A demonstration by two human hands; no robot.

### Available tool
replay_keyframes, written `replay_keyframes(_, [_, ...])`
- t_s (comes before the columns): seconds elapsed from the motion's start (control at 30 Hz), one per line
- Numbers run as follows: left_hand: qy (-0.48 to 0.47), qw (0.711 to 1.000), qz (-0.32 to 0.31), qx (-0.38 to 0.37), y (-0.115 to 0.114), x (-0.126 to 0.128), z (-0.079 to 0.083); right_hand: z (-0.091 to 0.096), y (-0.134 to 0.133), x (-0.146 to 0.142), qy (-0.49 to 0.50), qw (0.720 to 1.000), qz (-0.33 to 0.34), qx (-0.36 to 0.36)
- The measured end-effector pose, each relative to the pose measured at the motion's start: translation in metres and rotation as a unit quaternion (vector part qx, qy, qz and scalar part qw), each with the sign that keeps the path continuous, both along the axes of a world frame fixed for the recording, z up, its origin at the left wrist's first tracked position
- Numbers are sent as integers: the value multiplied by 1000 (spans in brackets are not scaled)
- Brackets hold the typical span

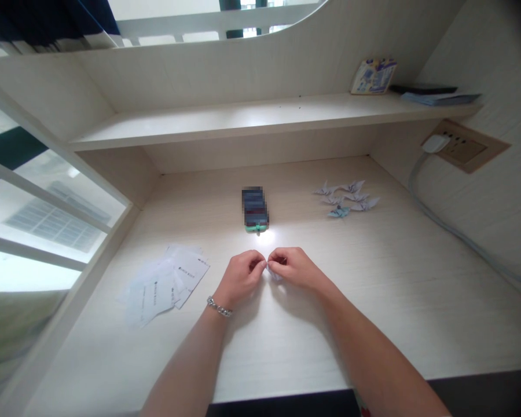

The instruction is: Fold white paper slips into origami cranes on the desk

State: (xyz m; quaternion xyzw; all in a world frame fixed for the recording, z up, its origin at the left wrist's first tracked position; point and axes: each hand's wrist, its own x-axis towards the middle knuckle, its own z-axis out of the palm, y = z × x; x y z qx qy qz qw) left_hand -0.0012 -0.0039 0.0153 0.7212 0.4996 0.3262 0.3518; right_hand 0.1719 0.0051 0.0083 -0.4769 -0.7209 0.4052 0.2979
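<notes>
My left hand (pixel 242 272) and my right hand (pixel 292 266) meet at the middle of the pale wooden desk (pixel 373 301), fingers curled. Between their fingertips they pinch a small folded piece of white paper (pixel 272 273), mostly hidden by the fingers. My left wrist wears a metal bracelet (pixel 219 307). Just beyond my hands lies a phone (pixel 255 209) with a bright light at its near end. A loose pile of white paper sheets (pixel 165 284) lies to the left of my left hand.
Several folded paper cranes (pixel 346 198) sit at the back right of the desk. A shelf (pixel 252 119) above holds a small box (pixel 373 76) and flat dark items. A wall socket (pixel 464 147) with a plugged cable is on the right.
</notes>
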Motion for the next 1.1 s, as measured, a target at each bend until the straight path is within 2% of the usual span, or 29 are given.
replay_keyframes(0.17, [-19, 998, 34, -40, 8, -19, -3, 2, 7, 13, 1, 998, -11, -56])
replay_keyframes(0.23, [-25, 997, 63, -47, 12, -28, -5, 1, 11, 19, 10, 997, -40, -72])
replay_keyframes(0.33, [-59, 993, 88, -57, 15, -32, -9, -5, 14, 18, 107, 986, -74, -101])
replay_keyframes(0.43, [-84, 989, 96, -75, 13, -26, -13, -12, 12, 3, 220, 960, -51, -167])
replay_keyframes(0.53, [-112, 985, 89, -100, 9, -18, -16, -18, 10, -10, 255, 944, -69, -197])
replay_keyframes(0.73, [-96, 983, 32, -154, 3, -15, -14, -22, 8, -12, 222, 961, -50, -155])
replay_keyframes(0.9, [-125, 980, 48, -150, 4, -11, -15, -20, 6, -13, 268, 949, -43, -160])
replay_keyframes(1.1, [-95, 984, 4, -148, 9, -6, -11, -14, 8, -11, 176, 976, -58, -111])
